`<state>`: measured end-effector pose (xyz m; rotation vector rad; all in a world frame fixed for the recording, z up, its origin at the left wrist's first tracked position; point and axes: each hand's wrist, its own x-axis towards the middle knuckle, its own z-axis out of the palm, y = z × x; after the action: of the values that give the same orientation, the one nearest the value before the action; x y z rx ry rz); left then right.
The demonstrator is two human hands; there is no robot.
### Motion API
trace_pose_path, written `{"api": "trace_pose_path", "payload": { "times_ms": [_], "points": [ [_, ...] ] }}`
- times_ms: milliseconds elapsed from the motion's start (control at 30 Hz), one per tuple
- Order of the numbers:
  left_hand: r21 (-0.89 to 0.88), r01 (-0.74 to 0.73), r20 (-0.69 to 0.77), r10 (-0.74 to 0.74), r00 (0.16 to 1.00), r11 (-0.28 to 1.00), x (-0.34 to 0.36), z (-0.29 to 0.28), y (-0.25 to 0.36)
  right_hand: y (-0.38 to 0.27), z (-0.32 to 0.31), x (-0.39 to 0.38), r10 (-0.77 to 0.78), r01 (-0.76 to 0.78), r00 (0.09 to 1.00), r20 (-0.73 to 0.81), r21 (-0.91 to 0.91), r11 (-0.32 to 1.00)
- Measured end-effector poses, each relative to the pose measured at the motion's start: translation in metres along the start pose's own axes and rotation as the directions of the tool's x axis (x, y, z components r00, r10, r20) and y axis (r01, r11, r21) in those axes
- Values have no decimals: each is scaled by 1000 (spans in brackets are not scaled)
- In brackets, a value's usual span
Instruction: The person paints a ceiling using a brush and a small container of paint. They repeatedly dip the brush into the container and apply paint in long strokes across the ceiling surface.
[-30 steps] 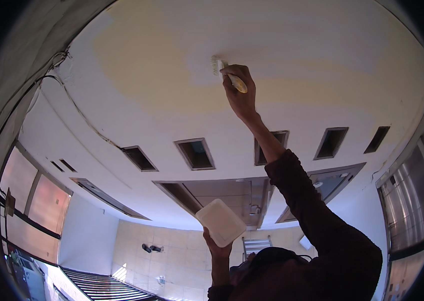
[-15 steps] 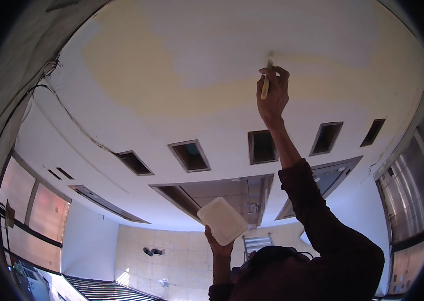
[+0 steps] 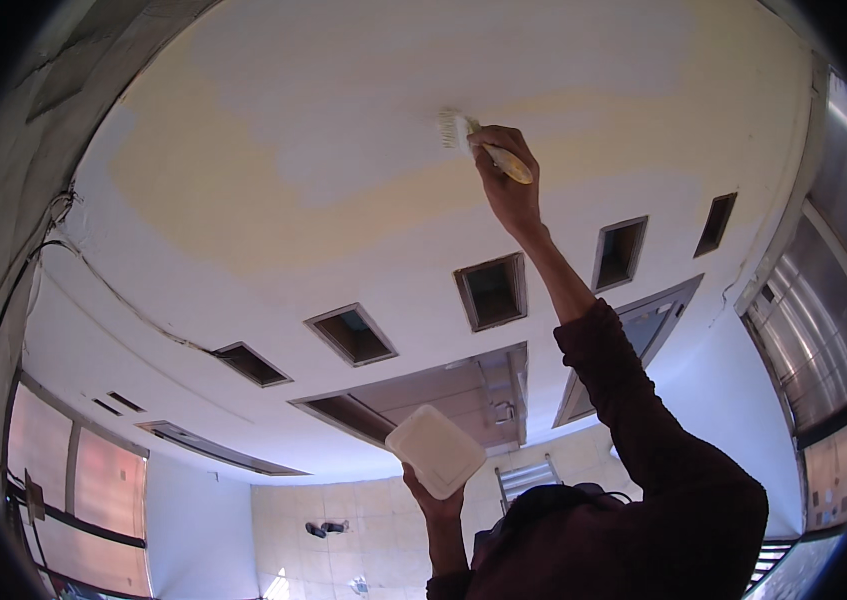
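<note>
Paintbrush: located just above the yellow band on the wall, bristles apparently against the pale surface. The right hand is closed around its handle; the left hand, below the band, grips a white container. Pale areas appear coated; the yellow band appears left to cover.

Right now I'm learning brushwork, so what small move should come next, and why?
Perhaps sweep the brush slightly downward into the yellowish band: the right hand has its bristles at the paler area just above that band.
</note>
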<state>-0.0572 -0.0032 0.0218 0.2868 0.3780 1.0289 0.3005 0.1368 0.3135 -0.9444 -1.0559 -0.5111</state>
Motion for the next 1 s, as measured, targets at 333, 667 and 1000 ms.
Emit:
{"api": "trace_pose_path", "payload": {
  "times_ms": [333, 667, 1000],
  "points": [
    [-3, 71, 18, -71, 997, 997, 8, 7, -11, 67, -151, 46, -187, 68, 956, -227, -451, 890],
    [-21, 67, 79, -65, 995, 998, 11, 2, -13, 9, -6, -4, -142, 175, 985, 103, -550, 817],
    [-48, 74, 57, -72, 996, 996, 9, -8, -9, 11, -56, 27, 399, -403, 915, 61, 188, 896]
  ]
}}
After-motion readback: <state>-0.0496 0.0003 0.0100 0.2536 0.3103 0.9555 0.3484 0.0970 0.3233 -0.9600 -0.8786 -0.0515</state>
